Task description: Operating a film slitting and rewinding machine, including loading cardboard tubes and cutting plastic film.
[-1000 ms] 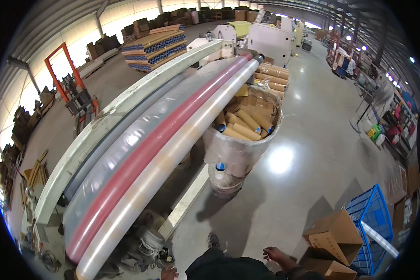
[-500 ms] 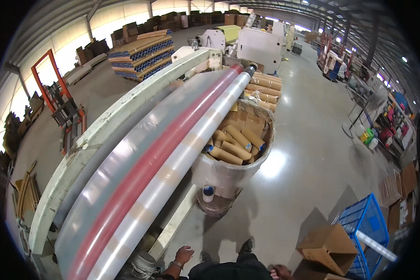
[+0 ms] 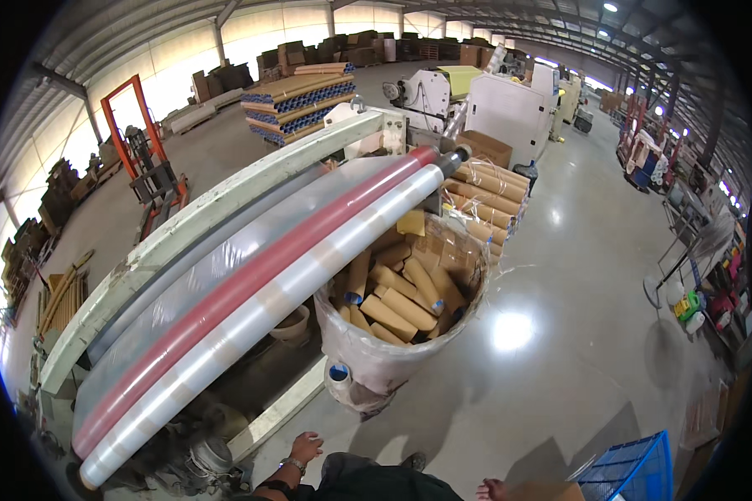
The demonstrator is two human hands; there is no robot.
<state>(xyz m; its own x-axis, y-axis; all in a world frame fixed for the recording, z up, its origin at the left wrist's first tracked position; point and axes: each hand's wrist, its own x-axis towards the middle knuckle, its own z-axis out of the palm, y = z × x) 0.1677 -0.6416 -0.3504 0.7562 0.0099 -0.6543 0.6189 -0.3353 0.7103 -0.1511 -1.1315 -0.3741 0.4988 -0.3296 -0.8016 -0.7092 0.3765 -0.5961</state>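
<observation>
My left hand [image 3: 307,447] hangs at the lower middle, beside the machine's lower beam, its fingers loosely bent and apart, with nothing in it. Low on the right is my right hand [image 3: 490,490], partly cut off by the picture's edge; its fingers look loosely spread and empty. Ahead of the left hand, a long roller wrapped in clear film [image 3: 263,305] runs slantwise across the machine. Alongside it lies a red roller [image 3: 259,265]. A large round bin wrapped in plastic [image 3: 393,355], holding several brown cardboard tubes [image 3: 397,311], stands right of the rollers.
A white machine beam [image 3: 217,200] arches on the left. Bundled cardboard tubes [image 3: 485,196] lie behind the bin. An orange lift [image 3: 146,159] and a stack of tubes [image 3: 297,96] stand farther off. At lower right are a blue crate [image 3: 631,472] and a cardboard box [image 3: 547,491].
The view has shifted, and the bin and its tubes now show larger and lower. My left hand appears a little farther left and higher. Both hands remain empty.
</observation>
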